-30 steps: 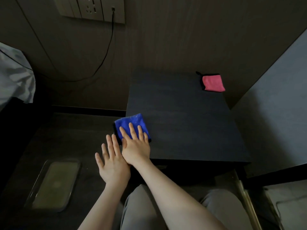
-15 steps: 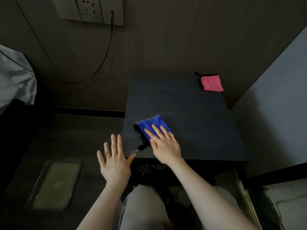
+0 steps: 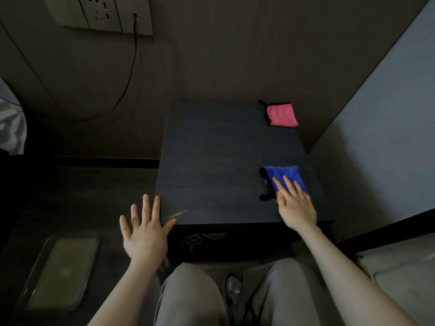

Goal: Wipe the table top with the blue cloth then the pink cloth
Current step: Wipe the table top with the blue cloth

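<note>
The dark table top (image 3: 221,165) serves as the landmark here. The right hand (image 3: 295,207) lies flat near the table's front right corner, its fingers (image 3: 288,184) straight and slightly spread, pressing down on the nearer half of the folded blue cloth (image 3: 286,174). That cloth sits by the table's right edge, its black trim facing the middle of the table. The pink cloth (image 3: 281,115), also folded and black-edged, lies at the table's far right corner, well apart from the blue one and untouched. The left hand (image 3: 144,234) is spread wide and holds nothing; it sits at the table's front left corner, thumb against the front edge, though whether the palm rests on anything I cannot tell. A pale smudge (image 3: 178,213) marks the table surface just beside that thumb. Beyond the table's far left, a wall socket panel (image 3: 103,14) has a black cable (image 3: 131,74) plugged in and hanging down. Left of the table, on the floor, lies a clear tray (image 3: 60,271). Grey-trousered knees (image 3: 188,295) show below the table's front edge.
</note>
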